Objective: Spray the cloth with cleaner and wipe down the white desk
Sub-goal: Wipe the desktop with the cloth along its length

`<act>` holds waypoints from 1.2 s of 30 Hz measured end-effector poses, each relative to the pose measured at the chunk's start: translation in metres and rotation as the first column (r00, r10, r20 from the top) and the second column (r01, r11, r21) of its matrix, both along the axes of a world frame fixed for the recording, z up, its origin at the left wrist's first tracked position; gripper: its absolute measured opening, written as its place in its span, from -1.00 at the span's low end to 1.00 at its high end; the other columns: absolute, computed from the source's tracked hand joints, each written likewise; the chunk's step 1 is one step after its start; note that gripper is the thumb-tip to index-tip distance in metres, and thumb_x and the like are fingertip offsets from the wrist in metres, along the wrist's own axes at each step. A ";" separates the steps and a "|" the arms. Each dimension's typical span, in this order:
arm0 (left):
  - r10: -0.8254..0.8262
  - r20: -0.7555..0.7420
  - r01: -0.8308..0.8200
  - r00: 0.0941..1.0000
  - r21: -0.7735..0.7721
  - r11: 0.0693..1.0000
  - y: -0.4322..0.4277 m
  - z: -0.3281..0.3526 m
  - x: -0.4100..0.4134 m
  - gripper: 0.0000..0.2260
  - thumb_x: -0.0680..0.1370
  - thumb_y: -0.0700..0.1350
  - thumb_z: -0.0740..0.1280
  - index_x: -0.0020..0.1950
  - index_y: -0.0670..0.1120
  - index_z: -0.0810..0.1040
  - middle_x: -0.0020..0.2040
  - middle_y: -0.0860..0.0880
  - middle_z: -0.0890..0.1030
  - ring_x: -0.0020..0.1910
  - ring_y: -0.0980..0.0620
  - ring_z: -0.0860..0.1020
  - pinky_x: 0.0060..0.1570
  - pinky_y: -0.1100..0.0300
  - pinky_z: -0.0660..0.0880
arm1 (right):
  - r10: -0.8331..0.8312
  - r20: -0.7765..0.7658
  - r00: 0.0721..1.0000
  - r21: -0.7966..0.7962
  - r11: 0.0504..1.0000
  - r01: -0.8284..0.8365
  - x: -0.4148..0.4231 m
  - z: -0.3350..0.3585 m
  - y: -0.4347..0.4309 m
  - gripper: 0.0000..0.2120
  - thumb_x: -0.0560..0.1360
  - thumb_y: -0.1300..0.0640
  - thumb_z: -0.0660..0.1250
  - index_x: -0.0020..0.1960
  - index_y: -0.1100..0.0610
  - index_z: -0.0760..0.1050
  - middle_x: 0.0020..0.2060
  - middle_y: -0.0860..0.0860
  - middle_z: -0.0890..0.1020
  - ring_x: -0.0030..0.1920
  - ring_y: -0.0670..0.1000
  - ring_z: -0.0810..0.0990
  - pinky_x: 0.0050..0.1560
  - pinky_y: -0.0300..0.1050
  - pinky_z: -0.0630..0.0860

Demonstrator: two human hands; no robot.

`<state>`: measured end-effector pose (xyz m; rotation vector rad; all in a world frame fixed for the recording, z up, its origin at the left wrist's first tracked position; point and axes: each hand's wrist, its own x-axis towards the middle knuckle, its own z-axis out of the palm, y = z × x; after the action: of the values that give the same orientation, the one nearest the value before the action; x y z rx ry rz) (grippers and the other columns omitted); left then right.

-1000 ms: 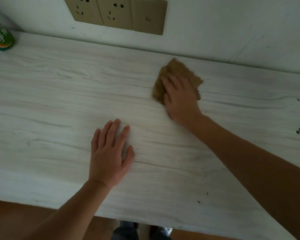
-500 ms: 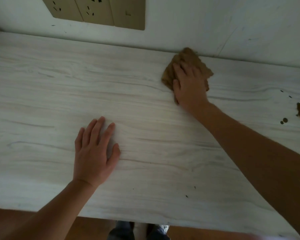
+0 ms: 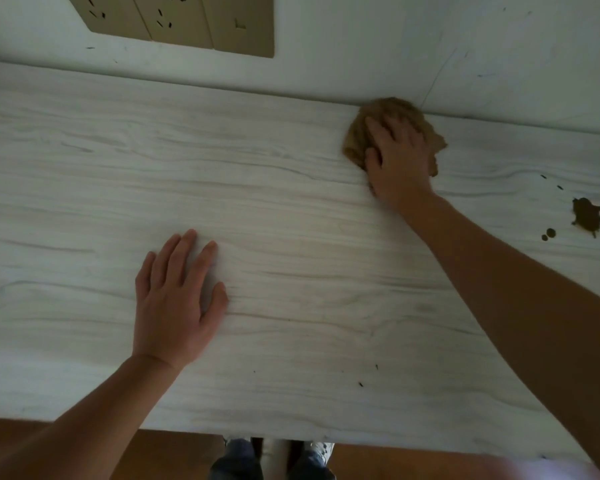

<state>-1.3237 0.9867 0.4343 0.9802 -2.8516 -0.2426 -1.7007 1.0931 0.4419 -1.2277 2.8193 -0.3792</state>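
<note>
Right hand (image 3: 397, 157) presses flat on the crumpled brown cloth (image 3: 359, 133); left hand (image 3: 174, 299) lies open on the desk (image 3: 291, 220)

A home or office room: white wood-grain desk (image 3: 257, 202) against a wall with beige sockets (image 3: 174, 19).

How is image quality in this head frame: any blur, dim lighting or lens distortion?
Head view: dim, flat light, no glare; the right hand on the crumpled brown cloth is slightly motion-blurred, the left hand sharper; the white wood-grain desk bows from wide-angle distortion; the brown stain stays legible.
</note>
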 end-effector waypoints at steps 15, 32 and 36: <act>0.002 -0.019 -0.002 1.000 0.011 1.000 0.000 0.000 0.000 -0.45 0.61 0.12 0.12 0.56 -0.08 0.40 0.60 -0.17 0.32 0.61 -0.20 0.23 0.59 -0.20 0.11 | 0.085 0.002 0.996 -0.021 0.996 -0.085 -0.017 -0.004 0.015 -0.47 0.59 -0.03 0.09 0.51 0.12 0.36 0.46 0.22 0.39 0.46 0.29 0.35 0.51 0.22 0.20; 0.010 0.001 -0.010 1.000 0.001 1.000 0.001 0.001 0.000 -0.44 0.61 0.13 0.11 0.57 -0.07 0.39 0.60 -0.17 0.31 0.61 -0.20 0.23 0.59 -0.18 0.08 | 0.565 0.116 0.817 0.045 0.818 -0.573 0.221 0.002 0.128 -0.47 0.65 -0.01 0.15 0.60 0.02 0.20 0.59 0.05 0.21 0.61 0.11 0.06 0.58 0.20 0.07; 0.009 -0.007 -0.009 1.000 0.001 1.000 0.001 0.001 -0.001 -0.44 0.61 0.12 0.11 0.56 -0.08 0.40 0.60 -0.17 0.32 0.60 -0.21 0.23 0.59 -0.19 0.10 | 0.598 0.064 0.799 0.051 0.798 -0.601 0.158 -0.007 0.106 -0.49 0.61 0.01 0.18 0.54 0.07 0.33 0.52 0.11 0.35 0.54 0.17 0.28 0.53 0.17 0.19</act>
<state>-1.3249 0.9877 0.4356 0.9907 -2.8401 -0.2466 -1.5428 1.1995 0.4347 -1.9574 2.1985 -0.2576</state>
